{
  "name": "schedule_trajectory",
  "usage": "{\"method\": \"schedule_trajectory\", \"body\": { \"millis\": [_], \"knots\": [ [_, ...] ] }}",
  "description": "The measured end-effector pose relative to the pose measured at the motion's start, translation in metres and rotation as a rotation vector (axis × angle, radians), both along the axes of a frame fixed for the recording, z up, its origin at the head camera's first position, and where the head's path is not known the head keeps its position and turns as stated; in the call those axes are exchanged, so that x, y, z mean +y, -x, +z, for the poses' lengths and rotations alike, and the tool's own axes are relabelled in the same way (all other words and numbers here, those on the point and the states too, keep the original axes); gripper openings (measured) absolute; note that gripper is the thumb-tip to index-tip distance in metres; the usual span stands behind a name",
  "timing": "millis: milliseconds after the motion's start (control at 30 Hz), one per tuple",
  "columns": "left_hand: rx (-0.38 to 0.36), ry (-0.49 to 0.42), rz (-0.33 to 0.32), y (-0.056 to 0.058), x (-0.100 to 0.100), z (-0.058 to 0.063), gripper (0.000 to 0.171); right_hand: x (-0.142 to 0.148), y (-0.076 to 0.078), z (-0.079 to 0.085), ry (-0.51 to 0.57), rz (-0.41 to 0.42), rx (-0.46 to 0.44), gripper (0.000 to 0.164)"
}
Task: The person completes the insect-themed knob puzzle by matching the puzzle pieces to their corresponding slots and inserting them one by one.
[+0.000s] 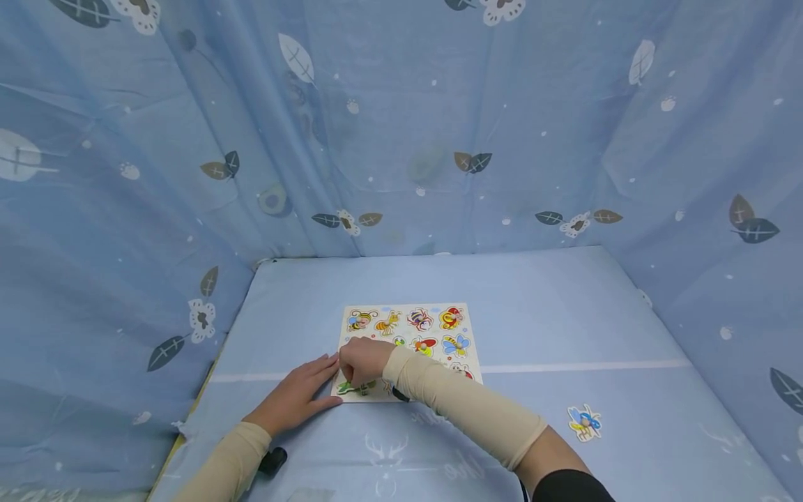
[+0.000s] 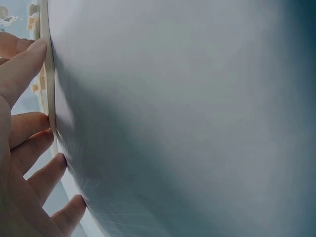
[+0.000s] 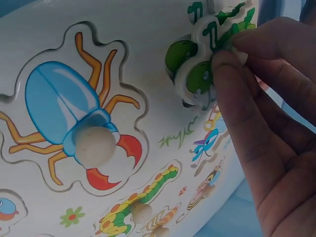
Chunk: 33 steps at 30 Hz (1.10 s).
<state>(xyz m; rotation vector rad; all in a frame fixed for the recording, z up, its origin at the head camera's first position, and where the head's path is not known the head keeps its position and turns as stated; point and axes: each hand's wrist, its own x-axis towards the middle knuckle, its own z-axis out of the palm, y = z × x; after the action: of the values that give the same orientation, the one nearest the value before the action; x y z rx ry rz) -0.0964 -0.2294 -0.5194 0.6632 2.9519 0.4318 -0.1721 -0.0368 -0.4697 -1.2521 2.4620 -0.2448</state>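
Note:
A white wooden peg puzzle board (image 1: 472,362) with colourful insect pieces lies on the table. My right hand (image 1: 366,357) reaches over its lower left part and pinches a green grasshopper puzzle piece (image 3: 200,81) by its knob. In the right wrist view the piece sits raised and offset over its matching printed recess, so the green picture beneath shows beside it. My left hand (image 1: 295,394) lies at the board's left edge, fingers extended; in the left wrist view the fingertips touch the board's edge (image 2: 48,74) and the tabletop.
A loose blue and yellow insect piece (image 1: 585,422) lies on the table to the right, near my right forearm. A blue beetle piece (image 3: 64,94) with a round knob sits in the board. Patterned blue curtains (image 1: 401,125) surround the table's back and sides.

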Motion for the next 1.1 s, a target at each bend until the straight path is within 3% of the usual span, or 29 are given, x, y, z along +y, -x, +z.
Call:
{"method": "schedule_trajectory", "body": {
  "millis": [633,800,933,1100],
  "knots": [
    [-0.009,0.004,0.008,0.000,-0.002,-0.002,0.077,0.000,-0.002,-0.004,0.002,-0.054,-0.086,0.011],
    [0.002,-0.006,0.001,-0.001,-0.002,-0.004,0.078,0.005,-0.002,-0.006,0.010,-0.013,-0.069,0.007],
    [0.016,-0.001,-0.004,-0.002,-0.001,-0.004,0.079,0.019,0.001,0.000,0.031,0.021,-0.049,0.014],
    [0.012,0.016,0.016,-0.002,0.001,-0.003,0.083,0.059,0.006,0.020,0.060,-0.012,-0.030,0.022]
  ]
}}
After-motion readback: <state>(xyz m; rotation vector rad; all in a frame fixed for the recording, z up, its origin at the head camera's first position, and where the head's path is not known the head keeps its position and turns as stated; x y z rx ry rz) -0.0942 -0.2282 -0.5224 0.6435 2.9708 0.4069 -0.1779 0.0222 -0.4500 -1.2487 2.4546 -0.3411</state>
